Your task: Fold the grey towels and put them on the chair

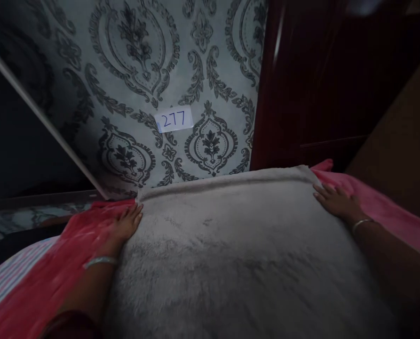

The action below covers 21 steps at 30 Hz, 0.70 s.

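A plush grey blanket (231, 235) lies spread out before me, its far edge close to the wall. At its left edge rests my left hand (127, 223), palm down, fingers stretched towards the far left corner. My right hand (336, 201) lies flat by the far right corner, fingers spread on the blanket's edge. Each wrist wears a silvery bangle. Beneath the grey cloth, a red-pink plush blanket (86, 235) shows on the left and again on the right. The near end of the grey blanket is dark and blurred.
Patterned wallpaper (202, 84) with a paper label (174, 118) reading 277 rises behind. A dark red glossy panel (308, 84) stands at the back right. On the left are a dark framed panel (26, 132), a striped cloth (17, 273) and a marble-patterned surface (36, 216).
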Each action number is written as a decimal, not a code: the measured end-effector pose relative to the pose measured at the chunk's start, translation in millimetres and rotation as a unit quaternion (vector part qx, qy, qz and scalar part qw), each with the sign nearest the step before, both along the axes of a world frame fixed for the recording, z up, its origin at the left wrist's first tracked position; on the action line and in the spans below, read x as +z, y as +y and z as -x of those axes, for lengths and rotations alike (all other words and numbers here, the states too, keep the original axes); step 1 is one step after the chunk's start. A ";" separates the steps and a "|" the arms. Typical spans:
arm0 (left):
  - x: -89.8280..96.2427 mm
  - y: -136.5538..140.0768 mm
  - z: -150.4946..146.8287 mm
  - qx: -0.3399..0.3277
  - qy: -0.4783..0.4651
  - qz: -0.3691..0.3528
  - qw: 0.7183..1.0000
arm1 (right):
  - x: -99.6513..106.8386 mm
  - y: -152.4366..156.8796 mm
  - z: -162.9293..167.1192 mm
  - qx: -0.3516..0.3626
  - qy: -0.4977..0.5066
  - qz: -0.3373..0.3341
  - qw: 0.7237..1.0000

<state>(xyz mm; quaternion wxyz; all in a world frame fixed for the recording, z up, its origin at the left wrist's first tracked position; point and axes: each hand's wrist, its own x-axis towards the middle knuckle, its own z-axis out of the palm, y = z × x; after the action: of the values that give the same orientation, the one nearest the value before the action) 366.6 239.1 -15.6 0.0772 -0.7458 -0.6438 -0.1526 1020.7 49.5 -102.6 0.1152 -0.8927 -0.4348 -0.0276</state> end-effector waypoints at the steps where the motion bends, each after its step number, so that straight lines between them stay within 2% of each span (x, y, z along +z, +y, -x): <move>1: 4.4 -2.4 -3.4 -0.005 0.001 0.003 1.000 | 6.3 2.1 11.0 -0.024 0.001 0.001 1.000; 3: 11.0 -8.4 -17.8 -0.023 0.009 0.013 1.000 | 18.0 6.4 46.8 -0.045 -0.006 0.004 0.999; 4: 12.1 -13.5 -29.5 -0.034 0.014 0.018 0.999 | 21.9 7.5 71.7 -0.033 -0.013 0.004 0.999; 7: 1.7 -46.3 -80.9 -0.095 0.034 0.053 0.993 | 21.5 2.9 166.5 0.123 -0.038 -0.011 0.992; 8: -5.9 -63.7 -100.4 -0.139 0.045 0.076 0.986 | 18.5 -1.4 199.4 0.184 -0.029 0.000 0.983; 10: -22.9 -103.2 -133.5 -0.286 0.077 0.144 0.944 | 12.2 -13.5 253.3 0.285 -0.032 0.008 0.958; 12: -35.6 -137.3 -148.2 -0.368 0.088 0.156 0.912 | 8.4 -30.2 277.1 0.329 -0.045 0.006 0.943; 13: -38.9 -148.5 -146.3 -0.368 0.090 0.156 0.912 | 7.9 -41.0 275.2 0.319 -0.050 0.011 0.946; 15: -39.7 -157.3 -123.7 -0.307 0.092 0.153 0.935 | 8.5 -69.2 246.7 0.243 -0.049 0.031 0.968; 17: -35.6 -154.2 -81.2 -0.228 0.092 0.145 0.958 | 9.1 -107.7 198.1 0.145 -0.047 0.042 0.987; 19: -30.8 -150.5 -29.1 -0.174 0.091 0.142 0.970 | 7.4 -154.2 147.7 0.058 -0.034 0.042 0.997; 21: -28.4 -153.8 22.0 -0.133 0.090 0.138 0.977 | 4.4 -201.8 110.5 0.010 -0.005 0.041 0.999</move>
<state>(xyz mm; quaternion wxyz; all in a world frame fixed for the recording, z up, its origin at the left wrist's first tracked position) 344.6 85.3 -44.0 0.0105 -0.8388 -0.5443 -0.0037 910.2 -152.3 -98.1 0.0766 -0.8923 -0.4448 -0.0127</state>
